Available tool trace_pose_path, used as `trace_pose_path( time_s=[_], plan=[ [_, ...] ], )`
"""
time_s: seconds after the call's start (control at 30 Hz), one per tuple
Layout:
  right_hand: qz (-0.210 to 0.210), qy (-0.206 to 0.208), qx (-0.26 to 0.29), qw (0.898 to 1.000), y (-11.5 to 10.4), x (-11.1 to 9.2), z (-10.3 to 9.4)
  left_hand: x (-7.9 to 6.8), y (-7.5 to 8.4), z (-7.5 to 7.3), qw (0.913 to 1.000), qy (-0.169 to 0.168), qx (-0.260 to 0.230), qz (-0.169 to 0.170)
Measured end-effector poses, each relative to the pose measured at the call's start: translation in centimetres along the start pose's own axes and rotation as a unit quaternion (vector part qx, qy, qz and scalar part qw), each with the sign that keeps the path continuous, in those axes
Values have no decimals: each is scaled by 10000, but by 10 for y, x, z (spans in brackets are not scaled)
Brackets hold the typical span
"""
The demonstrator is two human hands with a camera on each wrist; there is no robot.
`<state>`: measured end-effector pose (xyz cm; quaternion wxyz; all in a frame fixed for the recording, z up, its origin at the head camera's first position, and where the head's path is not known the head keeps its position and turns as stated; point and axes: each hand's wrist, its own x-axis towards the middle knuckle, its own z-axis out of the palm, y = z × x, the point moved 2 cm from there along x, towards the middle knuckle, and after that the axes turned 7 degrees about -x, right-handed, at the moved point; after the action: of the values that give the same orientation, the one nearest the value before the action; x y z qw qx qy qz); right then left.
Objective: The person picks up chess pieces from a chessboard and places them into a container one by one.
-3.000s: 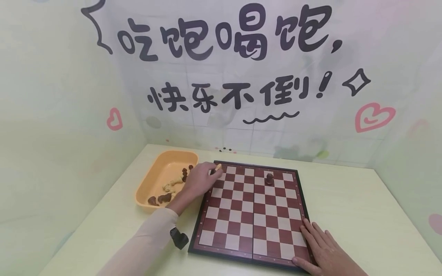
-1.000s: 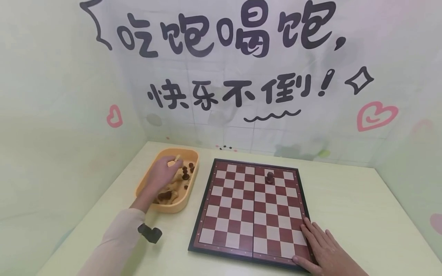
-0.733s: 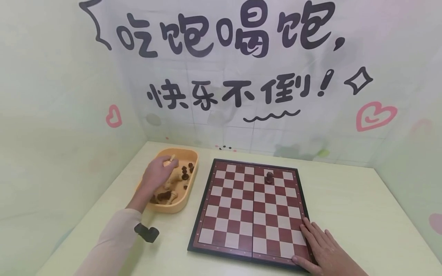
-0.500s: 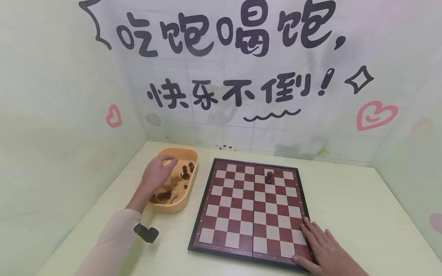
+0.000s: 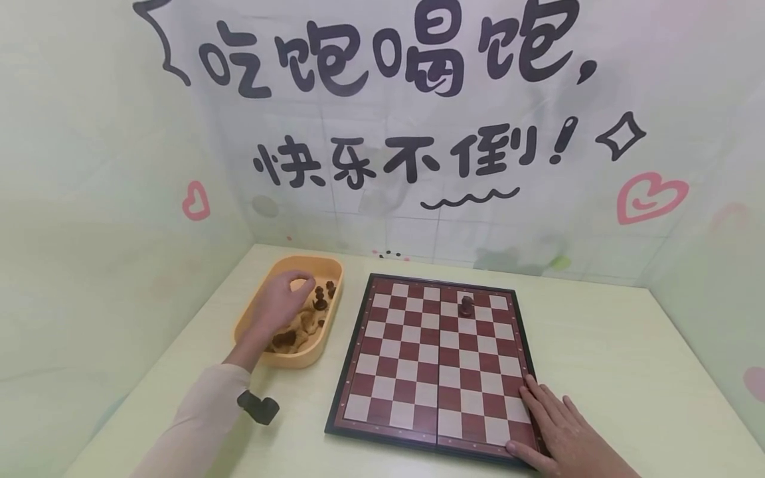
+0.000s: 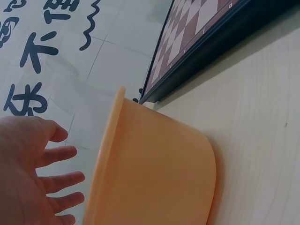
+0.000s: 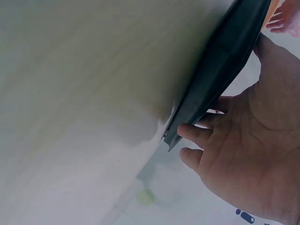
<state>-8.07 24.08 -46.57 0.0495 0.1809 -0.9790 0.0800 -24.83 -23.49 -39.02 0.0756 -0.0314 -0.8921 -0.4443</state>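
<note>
In the head view my left hand [image 5: 276,302] hovers over the orange plastic bin [image 5: 301,360], thumb and index finger curved close together. The left wrist view shows that hand's fingers [image 6: 65,180] spread loosely beside the bin wall, holding nothing. Inside the bin lie light chess pieces [image 5: 309,322] and dark chess pieces [image 5: 321,302], partly hidden by the hand. My right hand [image 5: 564,428] rests along the right edge of the chessboard [image 5: 409,355], its fingers fairly straight. A single dark chess piece [image 5: 467,307] stands on the board near its far right.
The bin and the board sit side by side on a pale wooden table [image 5: 615,358], with a strip of tabletop between them. A printed cloth wall [image 5: 382,219] rises behind and at both sides. A black wrist camera [image 5: 258,406] juts from the left sleeve.
My left hand has moved left from the board's far left corner to the bin, carrying a light chess piece, and has let it go there. My right hand has stayed put.
</note>
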Motion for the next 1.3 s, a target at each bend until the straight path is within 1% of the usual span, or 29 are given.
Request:
trace_pose_path(
  time_s=[0.2, 0.33, 0.53, 0.67, 0.77, 0.9, 1.03, 1.13, 1.3],
  plan=[
    [-20, 8, -8, 10000, 0, 0, 0, -1, 6, 5, 9999, 72, 94, 59],
    [-47, 45, -29, 10000, 0, 0, -1, -1, 9, 10, 9999, 42, 64, 102],
    [-21, -41, -86, 10000, -2, 1, -3, -3, 12, 17, 9997, 32, 111, 207],
    [12, -116, -96, 9999, -3, 1, -4, -3, 18, 22, 9997, 0, 182, 167],
    [47, -155, -63, 9998, -3, 0, -5, -1, 23, 25, 9998, -51, 106, 140],
    [34, -128, -76, 9999, -3, 1, -5, 0, 29, 29, 9997, -23, 86, 231],
    [10, -105, -104, 9999, -3, 1, -5, 1, 33, 36, 9993, 51, 104, 344],
    [26, -145, -89, 9999, -3, 0, -5, 1, 36, 44, 9991, -19, 75, 412],
    [6, -189, -103, 9998, -4, 0, -6, 0, 44, 55, 9980, -94, 205, 586]
  ],
)
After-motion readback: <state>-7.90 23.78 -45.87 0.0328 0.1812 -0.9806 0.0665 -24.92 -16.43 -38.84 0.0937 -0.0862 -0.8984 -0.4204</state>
